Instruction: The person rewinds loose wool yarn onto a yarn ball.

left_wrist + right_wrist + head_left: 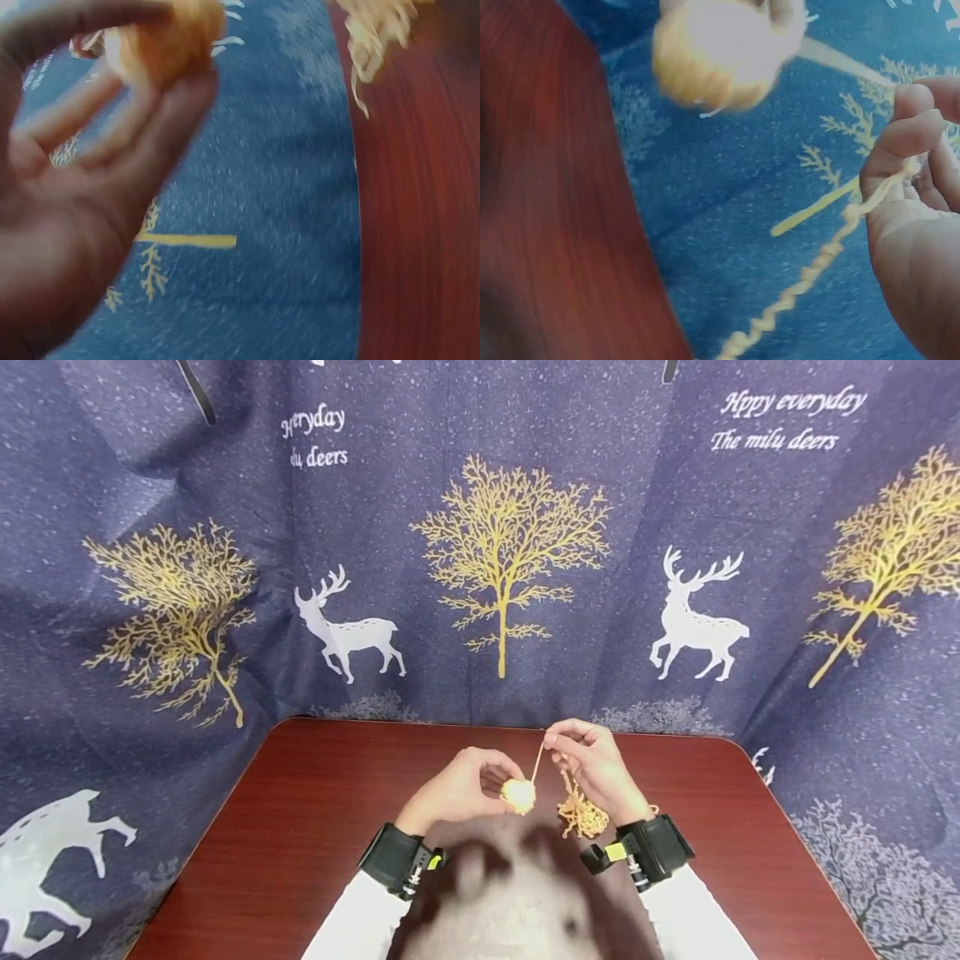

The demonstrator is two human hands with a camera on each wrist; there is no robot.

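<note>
Pale yellow, the ball (518, 795) is gripped by the left hand (468, 785) between thumb and fingers, above the red-brown table (247, 860). From it a strand (537, 766) is stretched upward to the right hand (596, 764), where it is pinched between the thumb and a fingertip. A kinked tail (795, 285) is seen running away from the right palm, and a loose bundle (582, 814) is shown just below that hand, apart from the ball. Whether the table is touched by the bundle cannot be told. The ball is washed out in the head view and blurred in the wrist views, so the lie of its wraps cannot be read.

For the strand to be managed well, an even, light tension is advised: enough for slack to be taken up, not so much that the ball is pulled out of the fingers. The ball is better held by the fingertips than squeezed, so that it can be turned and its shape spared. Kinks in the tail should be eased out before the pinch is reached. The bundle is best fed gently and held clear of the taut strand, since by a sharp tug a knot could be drawn tight.
</note>
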